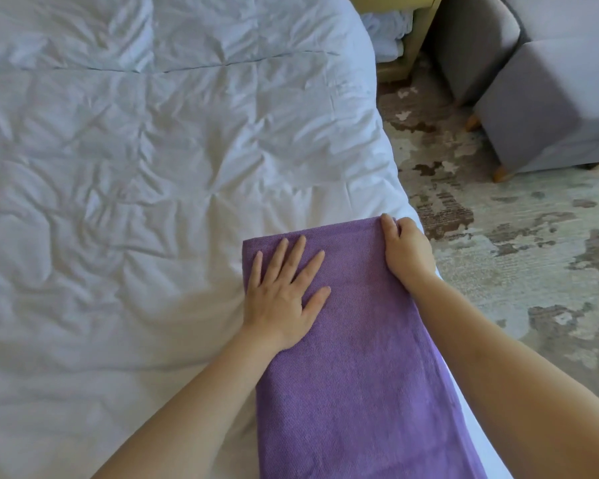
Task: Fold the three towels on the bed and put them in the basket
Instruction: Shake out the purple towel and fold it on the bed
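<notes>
White rumpled bedding covered the bed [135,167], and near its right edge lay a purple towel [353,375], the left hand [284,299] pressed flat on it with fingers spread, the right hand [407,250] gripping its far corner.

Grey ottoman [547,108], wooden feet; mottled carpet [519,271]; soft daylight

A purple towel [353,357] lies flat along the right edge of the bed [135,167]. The left hand [284,292] presses on it, fingers spread; the right hand [407,250] pinches its far right corner. Grey ottoman [550,105] stands on the patterned rug [519,257]
</notes>
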{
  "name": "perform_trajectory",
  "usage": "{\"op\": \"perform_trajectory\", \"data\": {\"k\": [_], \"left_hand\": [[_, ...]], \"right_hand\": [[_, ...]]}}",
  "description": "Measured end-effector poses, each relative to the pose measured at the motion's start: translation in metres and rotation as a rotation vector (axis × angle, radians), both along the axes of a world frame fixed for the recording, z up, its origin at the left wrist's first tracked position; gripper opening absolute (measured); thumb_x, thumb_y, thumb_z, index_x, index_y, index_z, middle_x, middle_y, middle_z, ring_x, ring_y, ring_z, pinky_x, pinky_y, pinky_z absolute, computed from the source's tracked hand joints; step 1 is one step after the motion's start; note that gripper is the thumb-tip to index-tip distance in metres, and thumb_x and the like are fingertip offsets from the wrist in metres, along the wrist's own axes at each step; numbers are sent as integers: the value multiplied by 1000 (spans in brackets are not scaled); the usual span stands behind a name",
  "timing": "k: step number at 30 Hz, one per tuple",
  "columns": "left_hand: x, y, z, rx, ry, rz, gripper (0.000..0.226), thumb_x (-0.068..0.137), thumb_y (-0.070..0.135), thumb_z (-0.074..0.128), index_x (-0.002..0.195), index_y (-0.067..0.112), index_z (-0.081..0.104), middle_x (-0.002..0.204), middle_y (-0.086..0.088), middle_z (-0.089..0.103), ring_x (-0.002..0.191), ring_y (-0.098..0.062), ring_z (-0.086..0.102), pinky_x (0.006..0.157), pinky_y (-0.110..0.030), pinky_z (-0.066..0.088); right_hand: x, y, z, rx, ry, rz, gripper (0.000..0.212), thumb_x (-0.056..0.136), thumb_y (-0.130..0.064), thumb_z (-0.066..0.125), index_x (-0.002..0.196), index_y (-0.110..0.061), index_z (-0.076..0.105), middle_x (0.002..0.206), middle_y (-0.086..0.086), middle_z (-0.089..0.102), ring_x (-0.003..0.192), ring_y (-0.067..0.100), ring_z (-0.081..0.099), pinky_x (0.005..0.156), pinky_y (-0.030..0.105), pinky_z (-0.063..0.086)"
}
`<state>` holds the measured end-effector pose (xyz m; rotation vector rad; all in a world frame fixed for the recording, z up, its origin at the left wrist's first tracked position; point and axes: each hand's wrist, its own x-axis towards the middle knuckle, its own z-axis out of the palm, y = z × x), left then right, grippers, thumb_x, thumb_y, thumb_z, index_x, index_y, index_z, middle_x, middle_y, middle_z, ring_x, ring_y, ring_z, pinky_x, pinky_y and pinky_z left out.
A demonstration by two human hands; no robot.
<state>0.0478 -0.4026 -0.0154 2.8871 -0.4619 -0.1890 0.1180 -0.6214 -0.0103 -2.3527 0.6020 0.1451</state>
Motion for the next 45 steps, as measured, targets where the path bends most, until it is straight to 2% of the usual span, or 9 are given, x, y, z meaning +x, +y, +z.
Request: {"op": "perform_trajectory", "data": {"k": [6, 10, 18, 23, 26, 32, 37, 40, 45], "left_hand": [[15, -4, -19, 54, 60, 137, 65, 88, 69, -2, 147, 42, -7, 158, 13, -13, 147, -15, -13, 116, -42, -16], [13, -2, -21, 75, 59, 152, 63, 92, 62, 3, 149, 37, -3, 160, 11, -7, 148, -15, -8, 117, -42, -11], [6, 2, -1, 49, 49, 134, 62, 97, 54, 7, 152, 27, 1, 160, 4, -7, 147, -18, -11, 119, -42, -8], [-53, -9, 10, -54, -83, -77, 59, 96, 51, 28, 149, 25, 29, 157, 1, 22, 146, -23, 17, 118, -48, 14], [-71, -1, -2, 38, 11, -91, 61, 94, 57, 21, 150, 32, 19, 158, 7, 13, 147, -18, 12, 120, -45, 9], [-74, 2, -2, 145, 28, -7, 68, 89, 62, 3, 150, 34, 5, 159, 8, -1, 148, -17, -4, 119, -41, -6], [-138, -22, 17, 49, -34, -123, 62, 91, 58, 26, 146, 30, 34, 156, 1, 27, 144, -26, 26, 116, -51, 18], [-169, -15, 11, 105, 19, -74, 64, 90, 61, 18, 149, 35, 21, 158, 5, 18, 146, -22, 17, 118, -47, 11], [-184, 3, 4, 100, 88, 119, 62, 94, 60, 15, 150, 38, 3, 161, 5, -1, 148, -19, -5, 119, -44, 2]], "right_hand": [[-17, 19, 16, -246, -396, 221, 39, 97, -36, 40, 129, -15, 50, 133, 7, 52, 123, 25, 42, 102, 34, 32], [-63, 40, -5, -417, -156, 642, 63, 95, -58, 19, 149, -28, 22, 158, -9, 16, 146, 11, 6, 117, 29, 2], [-72, 22, 3, -400, -90, 509, 62, 97, -53, 17, 151, -23, 13, 159, -8, 5, 144, 7, -9, 117, 29, -7], [-145, 30, 13, -421, -105, 529, 64, 96, -55, 14, 151, -22, 15, 157, -9, 3, 146, 11, -4, 118, 28, -5], [-176, 18, -1, -474, 3, 519, 69, 93, -63, 8, 152, -27, 4, 156, -15, -6, 144, 6, -13, 117, 28, -9], [-211, -13, -11, -337, 63, 344, 68, 91, -62, 9, 150, -31, -4, 159, -12, -4, 147, 13, -7, 118, 32, 0], [-262, -11, 3, -296, -46, 280, 65, 93, -60, 10, 150, -32, -4, 156, -16, -10, 146, 10, -7, 117, 31, -1], [-300, -8, -4, -292, 53, 328, 62, 92, -64, 11, 148, -43, -5, 154, -18, -10, 147, 15, -3, 118, 37, 4], [-337, -21, -9, 317, 125, -167, 85, 82, -70, 38, 150, -25, 16, 158, -1, 17, 143, 19, 22, 115, 38, 24]]}}
